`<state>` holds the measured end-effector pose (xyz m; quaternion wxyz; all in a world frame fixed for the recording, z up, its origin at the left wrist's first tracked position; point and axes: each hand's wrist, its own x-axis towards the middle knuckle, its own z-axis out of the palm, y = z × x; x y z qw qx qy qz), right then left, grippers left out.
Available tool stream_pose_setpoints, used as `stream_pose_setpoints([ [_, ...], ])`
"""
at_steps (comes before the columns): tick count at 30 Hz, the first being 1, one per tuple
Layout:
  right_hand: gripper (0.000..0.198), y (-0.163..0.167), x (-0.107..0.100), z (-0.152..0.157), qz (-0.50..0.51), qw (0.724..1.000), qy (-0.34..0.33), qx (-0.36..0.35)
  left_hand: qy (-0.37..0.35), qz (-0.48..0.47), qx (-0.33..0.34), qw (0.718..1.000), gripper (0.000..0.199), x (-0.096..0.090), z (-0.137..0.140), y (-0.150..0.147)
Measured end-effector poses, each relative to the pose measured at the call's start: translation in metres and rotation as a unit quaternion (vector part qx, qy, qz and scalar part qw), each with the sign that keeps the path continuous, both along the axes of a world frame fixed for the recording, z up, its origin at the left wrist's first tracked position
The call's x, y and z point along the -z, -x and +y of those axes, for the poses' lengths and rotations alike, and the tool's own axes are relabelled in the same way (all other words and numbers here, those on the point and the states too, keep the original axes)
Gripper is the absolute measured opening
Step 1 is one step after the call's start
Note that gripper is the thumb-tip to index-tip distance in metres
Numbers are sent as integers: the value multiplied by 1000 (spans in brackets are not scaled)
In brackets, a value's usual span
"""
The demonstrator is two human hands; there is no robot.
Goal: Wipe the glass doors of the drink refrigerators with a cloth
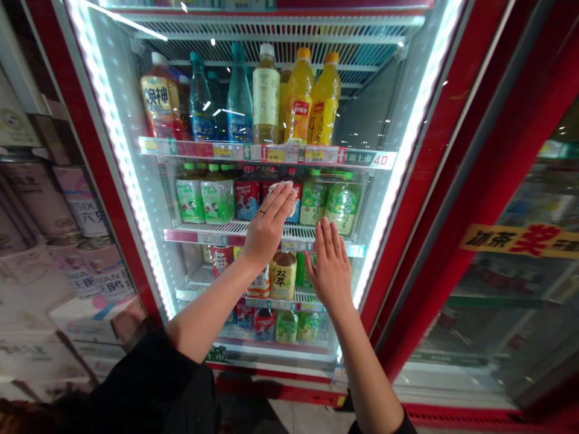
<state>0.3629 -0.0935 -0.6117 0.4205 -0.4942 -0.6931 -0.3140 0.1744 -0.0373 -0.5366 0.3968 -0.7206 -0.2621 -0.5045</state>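
Observation:
A lit drinks fridge with a glass door (366, 114) stands in front of me, and light reflections show on the glass. My left hand (266, 232), a ring on one finger, holds a crumpled pale cloth (292, 196) under its fingers against the glass, in front of the second visible bottle row. My right hand (332, 265) lies flat on the glass, lower and to the right. Its fingers are stretched out, with nothing in them. Behind the cloth, red-and-blue labelled bottles (246, 196) are partly hidden.
Orange juice bottles (298, 99) and blue bottles (239, 99) fill part of the upper shelf. The red door frame (420, 199) borders the glass at right, beside another fridge (511, 289). Pink cans (102, 265) and boxes are stacked at left.

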Motion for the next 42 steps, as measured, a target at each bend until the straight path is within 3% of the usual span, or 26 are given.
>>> stream_pose_setpoints([
  [3,83,-1,-2,-1,21,999,24,-5,8,5,9,1000,80,14,-5,-7],
  [5,81,-2,-3,-1,28,999,24,-5,12,33,15,999,81,12,-6,-16],
  [9,79,-4,-2,0,29,999,15,0,10,112,10,994,84,-15,-1,-32],
  [13,75,-6,-2,0,35,999,21,3,15,64,3,998,84,-36,2,-38],
  [15,75,-9,-1,0,49,998,25,4,16,36,6,999,85,-32,1,-38],
  [18,73,-15,0,-1,62,997,35,3,12,21,6,1000,86,-10,-4,-39],
  [21,73,-20,2,0,60,997,43,-4,21,51,7,998,86,9,-9,-48],
  [23,75,-22,3,1,58,998,39,-8,26,91,15,995,84,12,-10,-56],
  [27,81,-25,6,5,52,998,31,-13,4,137,28,990,76,-12,-5,-67],
  [30,84,-27,7,6,47,998,36,-15,-4,93,29,995,78,-34,0,-61],
  [32,87,-29,6,4,51,998,37,-12,0,52,33,998,82,-36,0,-52],
  [35,90,-32,4,1,68,997,22,-2,-4,21,35,999,84,-18,-6,-40],
  [39,92,-35,4,-2,75,997,-4,4,-3,53,25,998,80,15,-17,-42],
  [42,91,-37,6,-2,71,997,-5,6,-6,117,23,993,74,11,-15,-59],
])
